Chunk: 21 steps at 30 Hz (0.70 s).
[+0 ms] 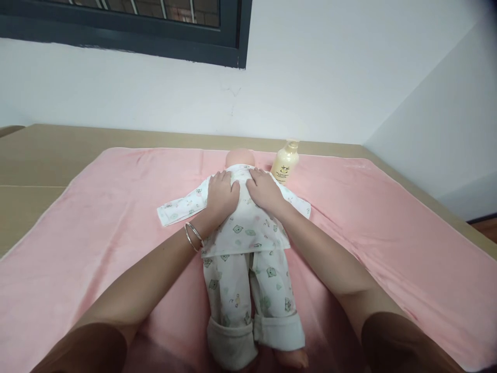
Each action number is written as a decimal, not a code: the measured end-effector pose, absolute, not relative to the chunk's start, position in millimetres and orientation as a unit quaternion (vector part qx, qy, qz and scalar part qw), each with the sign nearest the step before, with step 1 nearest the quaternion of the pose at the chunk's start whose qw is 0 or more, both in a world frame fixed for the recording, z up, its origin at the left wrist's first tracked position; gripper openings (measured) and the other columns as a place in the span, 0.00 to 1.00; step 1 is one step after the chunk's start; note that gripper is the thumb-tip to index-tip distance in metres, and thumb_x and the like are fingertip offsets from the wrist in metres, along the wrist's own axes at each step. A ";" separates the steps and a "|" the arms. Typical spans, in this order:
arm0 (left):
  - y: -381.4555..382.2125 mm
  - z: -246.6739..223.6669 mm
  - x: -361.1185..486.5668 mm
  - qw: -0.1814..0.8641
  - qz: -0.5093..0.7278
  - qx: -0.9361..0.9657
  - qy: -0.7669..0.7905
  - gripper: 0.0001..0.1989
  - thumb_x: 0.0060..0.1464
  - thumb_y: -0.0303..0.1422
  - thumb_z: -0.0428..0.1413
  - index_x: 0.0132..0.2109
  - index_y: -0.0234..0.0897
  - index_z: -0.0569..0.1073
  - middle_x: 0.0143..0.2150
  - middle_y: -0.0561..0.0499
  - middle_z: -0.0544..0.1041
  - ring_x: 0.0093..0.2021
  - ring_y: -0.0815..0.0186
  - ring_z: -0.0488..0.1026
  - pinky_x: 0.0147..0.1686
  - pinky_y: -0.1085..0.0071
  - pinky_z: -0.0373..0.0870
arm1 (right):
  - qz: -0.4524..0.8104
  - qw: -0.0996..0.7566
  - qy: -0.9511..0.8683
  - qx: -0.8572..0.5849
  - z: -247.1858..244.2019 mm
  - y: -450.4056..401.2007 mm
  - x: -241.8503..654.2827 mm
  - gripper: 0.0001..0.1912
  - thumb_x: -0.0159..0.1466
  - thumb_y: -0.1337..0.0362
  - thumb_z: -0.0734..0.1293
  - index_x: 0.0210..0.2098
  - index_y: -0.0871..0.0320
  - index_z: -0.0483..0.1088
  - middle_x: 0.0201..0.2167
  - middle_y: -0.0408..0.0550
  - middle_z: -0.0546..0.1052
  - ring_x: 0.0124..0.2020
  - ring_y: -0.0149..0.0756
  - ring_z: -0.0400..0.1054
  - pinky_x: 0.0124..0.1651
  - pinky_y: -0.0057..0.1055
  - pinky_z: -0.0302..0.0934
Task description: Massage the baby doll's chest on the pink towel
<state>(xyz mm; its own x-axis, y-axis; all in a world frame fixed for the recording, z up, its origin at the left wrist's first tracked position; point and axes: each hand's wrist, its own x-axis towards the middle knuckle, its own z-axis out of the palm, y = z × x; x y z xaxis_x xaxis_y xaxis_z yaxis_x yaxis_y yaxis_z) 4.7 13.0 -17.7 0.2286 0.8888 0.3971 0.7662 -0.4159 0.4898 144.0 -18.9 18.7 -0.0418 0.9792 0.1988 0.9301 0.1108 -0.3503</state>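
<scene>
A baby doll [239, 157] lies face down, its bald head pointing away from me. It wears a white printed top [252, 233] and matching trousers [229, 290] with rolled cuffs. One bare foot shows below the right cuff. My left hand [222, 196] rests flat on the upper left of the doll's back, thumb apart from the fingers; two bangles circle that wrist. On the upper right of the back lies my right hand [266, 191], also spread flat and holding nothing. Both sleeves of the top stretch out sideways.
A pale yellow pump bottle [285, 163] stands just beyond the doll's right shoulder. Beneath everything a pink blanket [116, 233] covers most of a wooden table [46, 155]. A white wall [310, 77] and a dark-framed window [233, 36] rise behind.
</scene>
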 end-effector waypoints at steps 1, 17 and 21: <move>12.8 -19.3 4.3 0.101 0.326 0.777 0.530 0.24 0.62 0.34 0.42 0.59 0.27 0.69 0.63 0.35 0.71 0.65 0.48 0.64 0.67 0.47 0.56 | 0.064 0.207 -0.716 -0.664 20.1 -17.6 146.2 0.25 0.68 0.64 0.50 0.55 0.67 0.69 0.59 0.63 0.71 0.62 0.53 0.62 0.65 0.50 0.54; 4.6 -24.2 -1.5 0.197 0.473 0.703 0.493 0.19 0.62 0.33 0.44 0.54 0.34 0.72 0.57 0.42 0.76 0.59 0.57 0.71 0.62 0.57 0.66 | 0.013 0.294 -0.744 -0.600 20.0 -35.6 128.7 0.26 0.68 0.63 0.55 0.63 0.65 0.63 0.70 0.60 0.56 0.72 0.46 0.47 0.72 0.47 0.45; 3.0 -23.9 -1.3 0.197 0.482 0.695 0.496 0.19 0.62 0.33 0.44 0.54 0.35 0.72 0.56 0.42 0.76 0.58 0.58 0.71 0.62 0.57 0.66 | 0.007 0.273 -0.746 -0.607 21.5 -36.0 130.1 0.27 0.69 0.63 0.54 0.65 0.66 0.60 0.71 0.61 0.55 0.73 0.47 0.44 0.72 0.51 0.43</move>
